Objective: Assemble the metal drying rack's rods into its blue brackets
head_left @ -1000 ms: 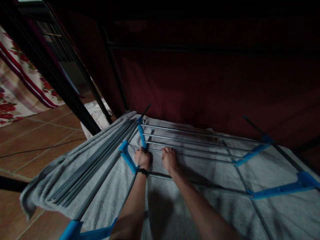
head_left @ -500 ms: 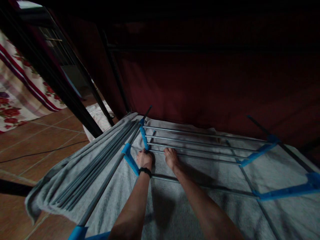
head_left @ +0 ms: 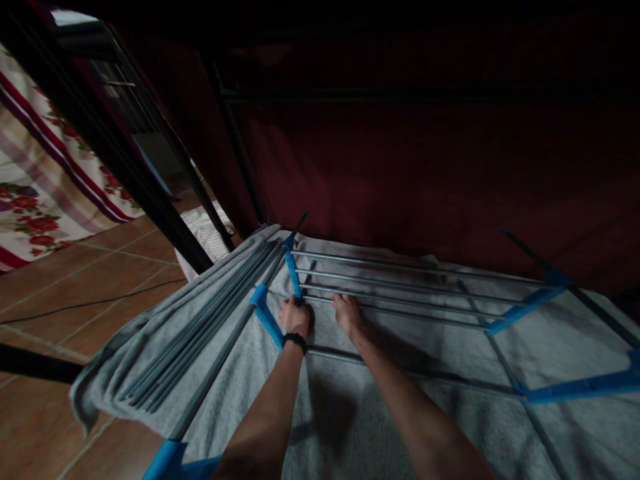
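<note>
A drying rack of grey metal rods and blue plastic connectors lies partly assembled on a grey blanket (head_left: pixel 385 427). My left hand (head_left: pixel 295 317), with a dark band at the wrist, is closed at the lower end of a blue connector (head_left: pixel 293 273); its fingertips are partly hidden. Fingers of my right hand (head_left: pixel 347 315) wrap round the nearest metal rod (head_left: pixel 415 314) of the upper set, a short way right of that connector. The rod's far end meets another blue connector (head_left: pixel 525 308) on the right. Below my left hand sits an angled blue connector (head_left: pixel 267 319).
Several loose grey rods (head_left: pixel 207 320) lie bundled on the blanket at left. Dark red cloth (head_left: pixel 400 173) hangs behind the rack. A black post (head_left: pixel 145 193) rises at left, beyond it tiled floor (head_left: pixel 115 267), a cable (head_left: pixel 90 305) and a flowered cloth (head_left: pixel 40 207).
The whole view has shifted slightly, so the scene sits a little further right. Both hands keep their places on the rack.
</note>
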